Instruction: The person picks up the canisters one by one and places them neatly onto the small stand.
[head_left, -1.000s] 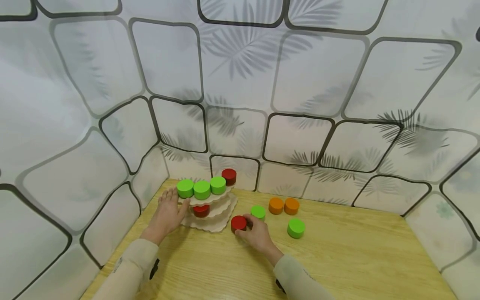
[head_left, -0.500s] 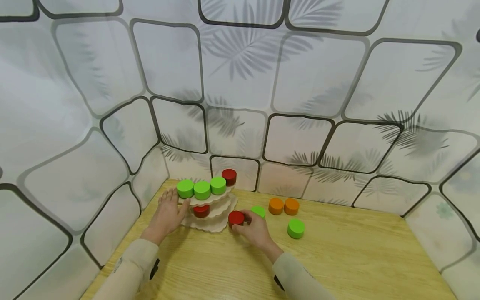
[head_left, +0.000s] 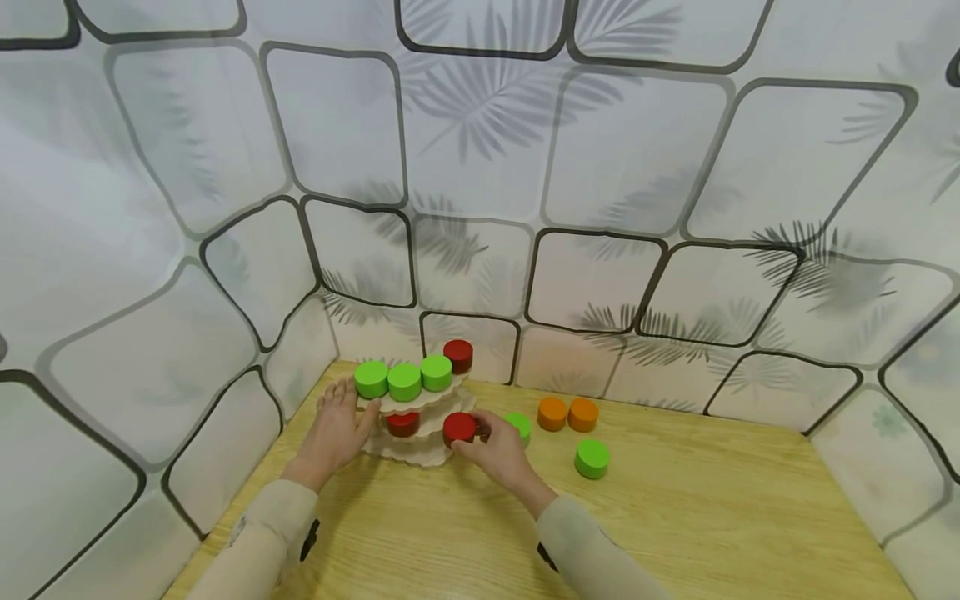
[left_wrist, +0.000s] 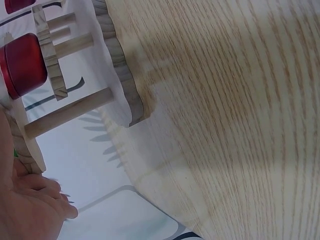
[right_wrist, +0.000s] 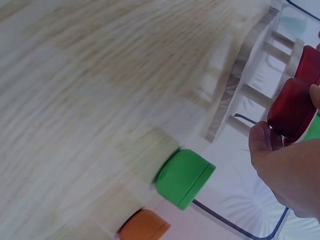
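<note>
The right hand (head_left: 498, 454) pinches a red disc (head_left: 459, 427) between thumb and curled fingers, holding it at the right-hand edge of the middle shelf of a small wooden stand (head_left: 420, 417) with scalloped tiers; in the right wrist view the same disc (right_wrist: 291, 108) sits at the fingertips, just beside the stand's thin posts. The left hand (head_left: 335, 429) lies with fingers straight against the left side of the stand, its fingertips touching the rim of the top shelf and closed on nothing. On that top shelf stand three green discs (head_left: 404, 380) in a row, touching one another, with another red disc (head_left: 457, 354) at the back. A third red disc (head_left: 402, 422) sits on the middle shelf, near the held one but apart from it. The stand is in the far left corner of the wooden table (head_left: 675, 533), close to the patterned wall (head_left: 480, 167). Just right of the right hand lies a green disc (head_left: 517, 426), partly hidden by the fingers; beyond it two orange discs (head_left: 567, 412) touch each other, and one more green disc (head_left: 592, 457) lies nearer the front. The near and right parts of the table offer broad bare wood.
</note>
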